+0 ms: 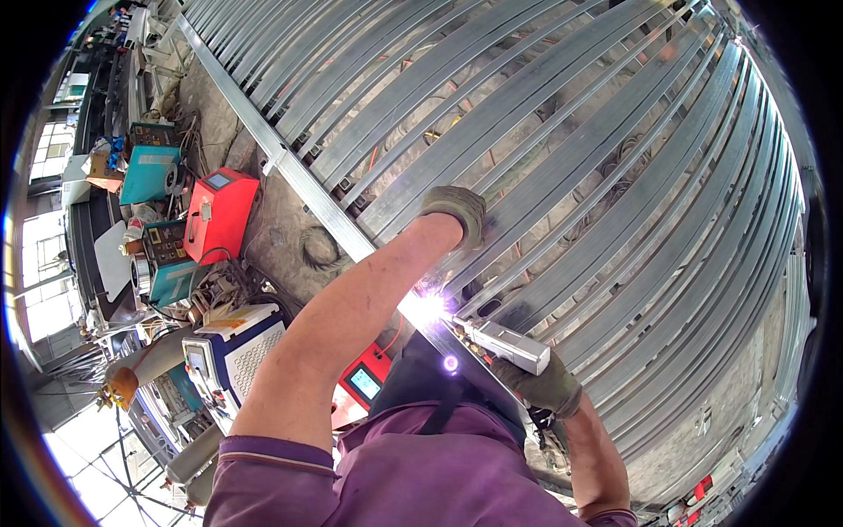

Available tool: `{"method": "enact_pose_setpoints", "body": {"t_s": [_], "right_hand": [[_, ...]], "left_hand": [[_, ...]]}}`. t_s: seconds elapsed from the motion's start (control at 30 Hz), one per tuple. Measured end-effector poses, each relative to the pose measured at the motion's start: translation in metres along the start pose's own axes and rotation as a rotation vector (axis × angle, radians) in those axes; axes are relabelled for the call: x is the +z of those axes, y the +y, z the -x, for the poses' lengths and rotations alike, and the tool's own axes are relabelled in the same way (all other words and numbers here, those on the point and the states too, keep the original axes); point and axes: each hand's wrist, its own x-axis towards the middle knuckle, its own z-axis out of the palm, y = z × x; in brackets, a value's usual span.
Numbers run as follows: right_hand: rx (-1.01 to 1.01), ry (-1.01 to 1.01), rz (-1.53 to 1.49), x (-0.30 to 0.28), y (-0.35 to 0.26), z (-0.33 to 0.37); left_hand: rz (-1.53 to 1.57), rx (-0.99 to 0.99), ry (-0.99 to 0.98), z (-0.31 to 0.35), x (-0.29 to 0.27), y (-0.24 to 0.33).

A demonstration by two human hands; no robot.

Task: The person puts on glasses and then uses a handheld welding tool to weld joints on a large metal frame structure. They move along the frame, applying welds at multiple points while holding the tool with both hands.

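Purple shirt [421, 474] fills the bottom of the view, short sleeves, both bare forearms coming up out of it. Right hand [540, 382] is in a grubby dark work glove, grip closed around a silvery handheld welding gun [505, 344] (boxy metal body, angled up and to the left). Its tip sits right at a bright white spark [428, 307], and that spark is on the long cross rail [299, 180] that runs diagonally from the upper left down toward the person's chest. A small purple glare dot hangs just below the flash.

Left hand [457, 212], also gloved, is further out, pressed flat on top of one of the steel bars [562, 167], fingers curled over its edge rather than wrapped round it, so it's resting there, not clutching anything. These bars are a whole rack of long grey flat tubes lying side by side, ends butting against the rail, stretching away to the upper right.

Off to the left, down on the concrete floor [281, 228], there's a red welder box [221, 213], a teal one [149, 173] behind it, a white-and-blue machine [237, 347] closer in, plus a smaller red unit with a screen [364, 379] tucked under the left arm. Cables and clutter all around those.
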Motion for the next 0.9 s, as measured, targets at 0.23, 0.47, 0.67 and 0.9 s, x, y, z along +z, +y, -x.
{"method": "enact_pose_setpoints", "body": {"t_s": [0.23, 0.47, 0.67, 0.9], "right_hand": [[0.026, 0.026, -0.09, 0.002, -0.002, 0.004], [-0.011, 0.084, -0.002, 0.005, 0.002, 0.02], [-0.07, 0.194, -0.004, 0.006, -0.006, 0.044], [-0.158, 0.172, 0.103, 0.011, -0.028, 0.038]], "left_hand": [[-0.005, -0.004, 0.011, -0.004, 0.005, -0.003], [-0.016, 0.018, 0.022, -0.004, 0.005, -0.003], [-0.001, 0.03, 0.027, -0.007, 0.006, -0.005], [-0.009, 0.032, 0.066, -0.01, 0.013, -0.008]]}}
